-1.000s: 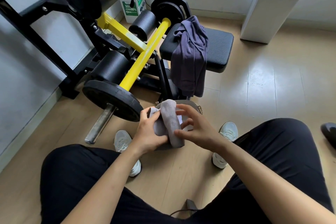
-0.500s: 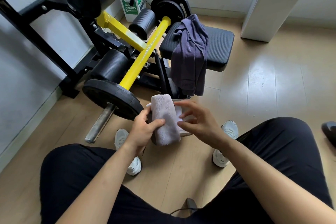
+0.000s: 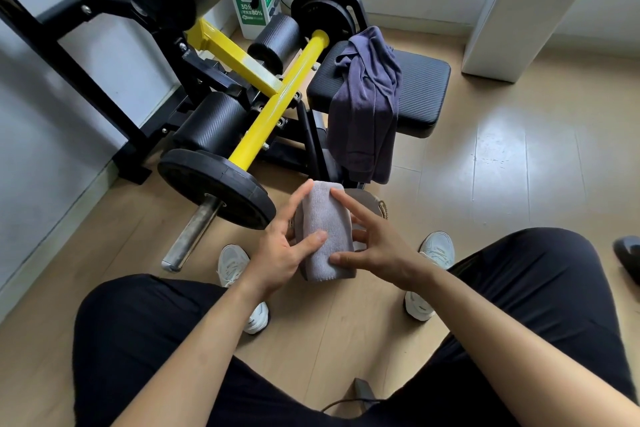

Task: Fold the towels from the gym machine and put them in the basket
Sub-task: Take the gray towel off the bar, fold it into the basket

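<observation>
A folded light grey towel is held upright between my hands above the floor. My left hand grips its left side, thumb across the front. My right hand touches its right edge with thumb and spread fingers. Just behind the towel, the rim of a beige basket shows; most of it is hidden by the towel and my hands. A dark purple towel hangs crumpled over the black seat pad of the gym machine.
The black and yellow gym machine with a weight plate and steel bar end stands to the left. A white appliance is at the back right. My knees and white shoes frame the wooden floor.
The grey towel went from a loose bundle to a neat narrow fold. Both hands lifted it slightly, and my right hand's fingers spread along its right edge.
</observation>
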`<state>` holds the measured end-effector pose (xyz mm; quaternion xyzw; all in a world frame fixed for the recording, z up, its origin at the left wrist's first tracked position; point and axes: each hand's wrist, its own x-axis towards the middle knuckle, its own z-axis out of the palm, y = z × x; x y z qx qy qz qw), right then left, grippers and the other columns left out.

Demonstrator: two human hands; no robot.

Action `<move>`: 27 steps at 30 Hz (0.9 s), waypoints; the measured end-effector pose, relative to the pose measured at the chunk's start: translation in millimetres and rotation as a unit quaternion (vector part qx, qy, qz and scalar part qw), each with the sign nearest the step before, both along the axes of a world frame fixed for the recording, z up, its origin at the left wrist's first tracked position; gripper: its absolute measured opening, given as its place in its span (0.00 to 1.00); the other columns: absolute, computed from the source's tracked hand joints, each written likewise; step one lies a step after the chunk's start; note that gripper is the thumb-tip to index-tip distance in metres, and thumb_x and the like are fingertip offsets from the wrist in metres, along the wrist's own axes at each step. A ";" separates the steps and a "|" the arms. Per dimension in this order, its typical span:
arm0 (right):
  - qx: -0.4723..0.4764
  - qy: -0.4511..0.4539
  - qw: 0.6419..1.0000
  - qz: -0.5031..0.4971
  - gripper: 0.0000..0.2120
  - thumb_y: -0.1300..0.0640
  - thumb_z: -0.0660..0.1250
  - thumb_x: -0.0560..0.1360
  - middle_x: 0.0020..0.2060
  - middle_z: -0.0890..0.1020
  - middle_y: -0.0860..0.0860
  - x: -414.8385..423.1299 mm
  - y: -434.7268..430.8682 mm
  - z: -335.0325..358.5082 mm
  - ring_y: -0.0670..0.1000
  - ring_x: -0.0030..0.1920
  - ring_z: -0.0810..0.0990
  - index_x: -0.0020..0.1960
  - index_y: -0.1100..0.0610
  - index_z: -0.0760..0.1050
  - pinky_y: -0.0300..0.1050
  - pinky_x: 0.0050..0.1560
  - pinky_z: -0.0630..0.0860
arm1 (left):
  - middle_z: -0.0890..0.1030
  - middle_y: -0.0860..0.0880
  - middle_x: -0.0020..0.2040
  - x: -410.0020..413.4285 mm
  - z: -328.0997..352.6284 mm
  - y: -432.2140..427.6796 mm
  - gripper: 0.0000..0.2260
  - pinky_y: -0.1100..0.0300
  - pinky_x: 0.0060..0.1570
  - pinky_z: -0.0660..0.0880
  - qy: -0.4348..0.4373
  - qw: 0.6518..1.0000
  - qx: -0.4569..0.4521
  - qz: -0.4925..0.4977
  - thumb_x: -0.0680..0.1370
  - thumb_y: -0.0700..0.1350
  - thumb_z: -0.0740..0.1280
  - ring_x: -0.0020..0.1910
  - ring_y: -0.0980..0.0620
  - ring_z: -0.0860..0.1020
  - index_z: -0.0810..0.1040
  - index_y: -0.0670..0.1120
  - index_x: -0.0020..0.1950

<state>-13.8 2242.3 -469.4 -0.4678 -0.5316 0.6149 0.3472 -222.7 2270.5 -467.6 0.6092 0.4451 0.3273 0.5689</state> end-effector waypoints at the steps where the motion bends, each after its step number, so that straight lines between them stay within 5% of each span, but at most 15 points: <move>1: 0.000 -0.005 1.000 -0.001 0.45 0.58 0.78 0.72 0.70 0.67 0.45 -0.2 0.4 -0.6 0.50 0.62 0.80 0.78 0.34 0.58 0.56 0.58 0.82 | 0.67 0.55 0.77 -1.1 -1.2 0.6 0.32 0.45 0.65 0.77 0.009 1.000 0.003 -0.006 0.75 0.48 0.73 0.72 0.48 0.72 0.65 0.67 0.75; 12: -0.034 -0.057 0.998 0.021 0.44 0.54 0.77 0.73 0.71 0.68 0.48 5.1 7.5 -20.3 0.53 0.59 0.81 0.78 0.33 0.55 0.55 0.56 0.83 | 0.72 0.52 0.67 -0.5 -28.1 9.7 0.20 0.47 0.65 0.77 0.067 0.997 0.011 -0.039 0.77 0.47 0.69 0.68 0.50 0.75 0.77 0.64 0.66; 15: -0.123 -0.006 0.991 0.058 0.43 0.59 0.75 0.75 0.68 0.70 0.51 20.8 13.0 -32.9 0.55 0.58 0.83 0.78 0.32 0.55 0.54 0.53 0.84 | 0.73 0.52 0.69 3.9 -51.9 12.2 0.20 0.47 0.65 0.77 0.067 0.996 -0.034 -0.040 0.76 0.47 0.69 0.68 0.51 0.75 0.76 0.65 0.66; 21: -0.214 -0.041 0.974 0.068 0.44 0.66 0.72 0.76 0.63 0.70 0.48 42.1 37.6 -74.3 0.56 0.58 0.82 0.79 0.37 0.55 0.54 0.51 0.84 | 0.66 0.51 0.74 23.0 -104.0 31.3 0.27 0.47 0.63 0.79 0.092 0.982 -0.127 -0.104 0.73 0.53 0.72 0.71 0.46 0.72 0.70 0.67 0.70; 27: -0.211 -0.102 0.972 0.021 0.44 0.63 0.75 0.75 0.65 0.70 0.50 57.6 81.0 -133.9 0.56 0.58 0.81 0.80 0.39 0.56 0.50 0.50 0.84 | 0.67 0.50 0.73 49.2 -165.3 80.5 0.31 0.46 0.60 0.80 0.067 0.971 -0.203 -0.103 0.74 0.42 0.76 0.68 0.45 0.74 0.70 0.67 0.70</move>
